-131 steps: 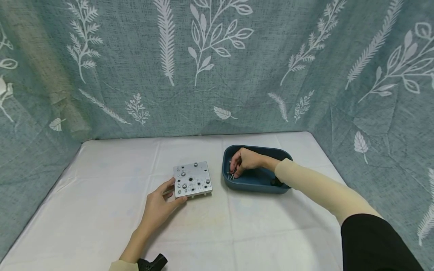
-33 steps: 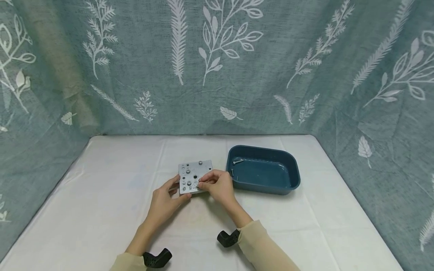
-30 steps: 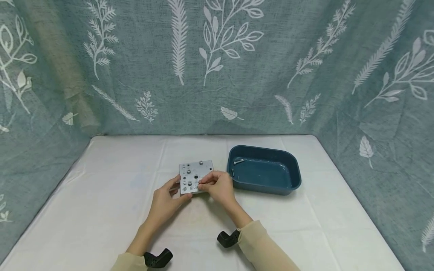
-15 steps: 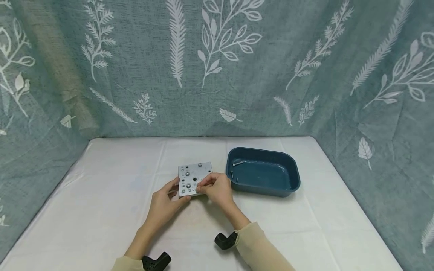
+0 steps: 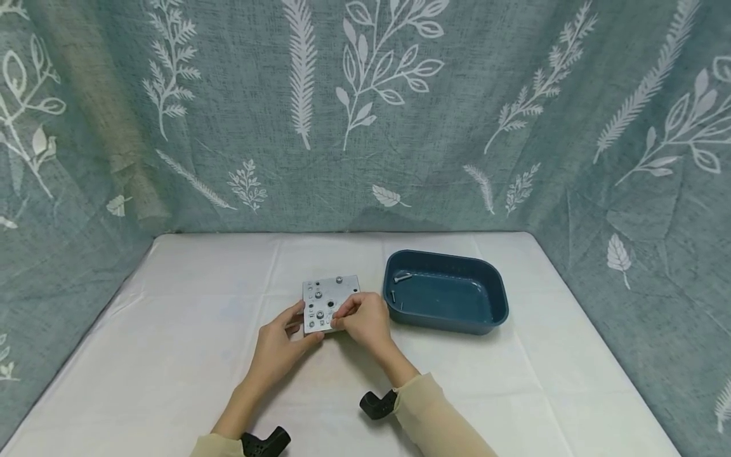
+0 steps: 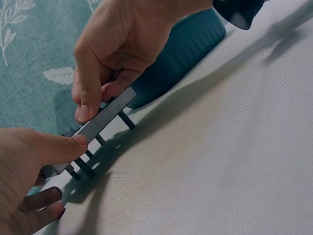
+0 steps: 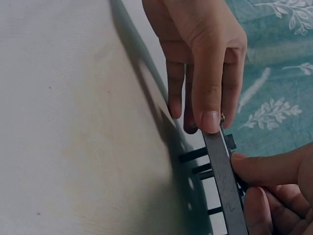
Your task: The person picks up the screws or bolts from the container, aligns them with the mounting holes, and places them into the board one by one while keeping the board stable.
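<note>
A square silver metal plate (image 5: 345, 289) with holes and several bolt heads lies face up between the hands. My left hand (image 5: 276, 349) grips its left side, thumb at the front edge (image 6: 105, 117) and fingers at the left edge. Bolt shanks (image 6: 84, 168) stick out under the plate. My right hand (image 5: 368, 324) has thumb and index finger pinched at the top face, front right, on a small screw mostly hidden by the fingertips. In the right wrist view the right thumb (image 7: 264, 169) bears close against the plate's face.
A dark blue rectangular tray (image 5: 445, 325) stands right of the plate, with a few loose screws (image 5: 402, 277) at its left end. White cloth (image 5: 188, 330) covers the table. A patterned green curtain (image 5: 228, 114) hangs behind and at the sides.
Since 4.4 s ago my right hand has moved left from the tray to the plate. In the last second its fingertips shift slightly at the same spot; the left hand keeps its grip.
</note>
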The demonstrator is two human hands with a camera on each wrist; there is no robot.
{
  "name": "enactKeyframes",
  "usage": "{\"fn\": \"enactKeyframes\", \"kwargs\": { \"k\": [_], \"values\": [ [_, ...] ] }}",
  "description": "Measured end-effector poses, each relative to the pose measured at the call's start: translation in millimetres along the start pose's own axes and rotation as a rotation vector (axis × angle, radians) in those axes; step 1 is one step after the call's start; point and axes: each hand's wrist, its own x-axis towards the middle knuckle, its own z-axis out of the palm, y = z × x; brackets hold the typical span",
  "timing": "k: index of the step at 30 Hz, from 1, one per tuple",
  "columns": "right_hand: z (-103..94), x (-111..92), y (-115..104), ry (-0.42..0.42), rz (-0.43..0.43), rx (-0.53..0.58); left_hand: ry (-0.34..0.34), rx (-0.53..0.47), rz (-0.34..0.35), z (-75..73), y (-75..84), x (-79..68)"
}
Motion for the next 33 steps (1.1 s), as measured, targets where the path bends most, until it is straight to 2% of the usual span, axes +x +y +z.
{"fn": "enactKeyframes", "kwargs": {
  "k": [8,15,18,20,23,26,30,33],
  "values": [
    [-2.3,-3,5,-0.016,-0.013,0.055,-0.001,-0.005,0.037,1.8,-1.4,1.0],
    [-2.6,-1,8,-0.047,-0.028,0.076,0.008,0.007,0.034,1.1,-2.5,1.1],
    [-5.5,0,10,-0.092,-0.028,0.120,0.017,0.008,0.043,0.2,-2.4,1.0],
    [-12.0,2,11,-0.128,-0.027,0.195,0.019,0.010,0.048,0.0,-1.8,1.6],
    [-31.4,6,12,-0.167,-0.037,0.315,0.022,0.015,0.045,0.4,-1.1,2.4],
    [-61.8,15,7,-0.185,-0.027,0.423,0.018,0.021,0.042,1.1,-0.6,3.0],
    [-106.7,37,3,-0.199,0.035,0.489,0.014,0.022,0.035,1.4,-0.2,2.8],
    [-133.5,61,7,-0.221,0.070,0.467,0.015,0.016,0.026,0.7,-0.2,1.7]
  ]
}}
